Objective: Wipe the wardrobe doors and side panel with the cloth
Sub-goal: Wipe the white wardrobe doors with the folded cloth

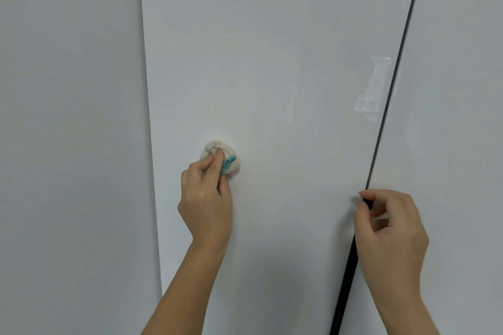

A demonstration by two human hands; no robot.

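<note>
Cloth balled in the left hand (206, 198), pressed flat to the white wardrobe door (272, 62).
That hand's grip is closed round the white-and-teal cloth (227, 158), bunched small, I'd guess so it can bear down on one spot. The right hand (389, 226) curls at the door's edge by the dark gap (345, 266). Its grip seems to pinch that edge, probably steadying the door against the push. A clear plastic piece (373, 87) sits higher up near the same edge. I can read no brand or writing anywhere.
</note>
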